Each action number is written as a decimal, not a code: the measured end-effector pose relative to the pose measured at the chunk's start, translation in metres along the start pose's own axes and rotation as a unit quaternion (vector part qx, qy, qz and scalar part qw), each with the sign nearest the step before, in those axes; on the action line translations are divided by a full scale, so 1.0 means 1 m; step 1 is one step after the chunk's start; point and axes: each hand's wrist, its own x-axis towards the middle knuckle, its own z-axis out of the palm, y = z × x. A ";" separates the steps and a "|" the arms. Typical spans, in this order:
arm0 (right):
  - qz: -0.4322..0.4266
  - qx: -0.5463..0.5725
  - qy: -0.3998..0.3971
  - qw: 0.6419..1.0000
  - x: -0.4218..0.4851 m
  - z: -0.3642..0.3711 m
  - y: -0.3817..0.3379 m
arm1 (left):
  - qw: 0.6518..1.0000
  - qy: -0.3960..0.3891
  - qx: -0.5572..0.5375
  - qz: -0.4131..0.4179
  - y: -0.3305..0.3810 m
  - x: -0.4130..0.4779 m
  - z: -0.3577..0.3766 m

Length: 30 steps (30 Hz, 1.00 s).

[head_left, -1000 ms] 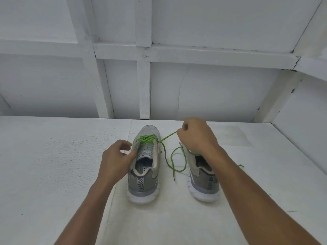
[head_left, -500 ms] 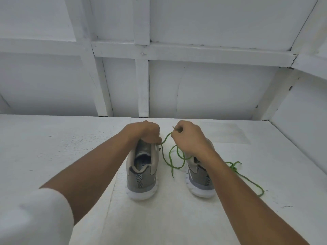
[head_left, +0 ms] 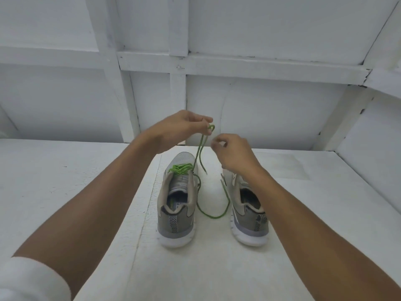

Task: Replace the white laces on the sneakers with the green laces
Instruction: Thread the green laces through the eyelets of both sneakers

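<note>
Pinching green lace [head_left: 201,146]: left hand [head_left: 184,129] raised (right hand [head_left: 233,152] curled).

A white painted floor [head_left: 65,174], split by a long seam [head_left: 149,205], meets a white panelled wall [head_left: 271,109] crossed by wooden battens [head_left: 249,65]. The light is soft and even.

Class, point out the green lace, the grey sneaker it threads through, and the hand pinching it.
Bright green cord lace [head_left: 181,168]: head view, crisscross over the tongue.
Grey mesh sneaker with white sole [head_left: 167,224]: head view, heel.
Left hand [head_left: 182,124]: head view, back of hand.
</note>
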 end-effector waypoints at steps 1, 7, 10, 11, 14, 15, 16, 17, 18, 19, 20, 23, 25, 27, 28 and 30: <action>0.014 0.009 -0.003 1.000 0.006 0.000 0.001 | 1.000 0.007 -0.002 0.012 0.005 -0.005 0.001; 0.168 0.220 -0.095 0.956 0.022 -0.009 0.002 | 0.994 0.072 0.072 0.033 0.003 -0.028 0.018; 0.200 0.188 -0.184 0.944 0.020 -0.008 0.010 | 0.989 0.114 0.090 0.040 -0.005 -0.036 0.026; 0.196 0.158 -0.211 0.945 0.019 -0.008 0.012 | 0.986 0.133 0.096 0.040 -0.005 -0.038 0.026; 0.174 0.077 -0.283 0.940 0.016 -0.010 0.014 | 0.973 0.199 0.115 0.029 -0.001 -0.042 0.022; 0.166 0.043 -0.303 0.937 0.015 -0.012 0.012 | 0.971 0.214 0.106 0.028 -0.001 -0.042 0.019; 0.157 0.000 -0.320 0.934 0.013 -0.014 0.010 | 0.970 0.224 0.089 0.027 0.000 -0.042 0.017; 0.148 -0.047 -0.337 0.928 0.012 -0.015 0.007 | 0.970 0.231 0.068 0.028 0.001 -0.042 0.015; 0.145 -0.086 -0.355 0.920 0.011 -0.015 0.004 | 0.969 0.238 0.054 0.029 0.002 -0.042 0.014; 0.145 -0.115 -0.373 0.909 0.011 -0.014 0.002 | 0.968 0.244 0.046 0.032 0.002 -0.042 0.013; 0.149 -0.135 -0.390 0.898 0.009 -0.013 -0.001 | 0.967 0.248 0.040 0.034 0.002 -0.042 0.012; 0.168 -0.134 -0.428 0.878 0.006 -0.009 -0.001 | 0.967 0.253 0.017 0.036 0.003 -0.044 0.011; 0.188 -0.076 -0.436 0.877 0.005 -0.006 0.003 | 0.968 0.248 0.003 0.035 0.003 -0.047 0.012; 0.210 -0.012 -0.433 0.876 0.005 -0.003 0.007 | 0.970 0.240 -0.012 0.038 0.003 -0.051 0.014; 0.220 0.011 -0.431 0.875 0.006 -0.001 0.010 | 0.971 0.236 -0.016 0.039 0.003 -0.053 0.015; 0.239 0.045 -0.431 0.869 0.006 0.003 0.013 | 0.973 0.229 -0.015 0.040 0.002 -0.055 0.017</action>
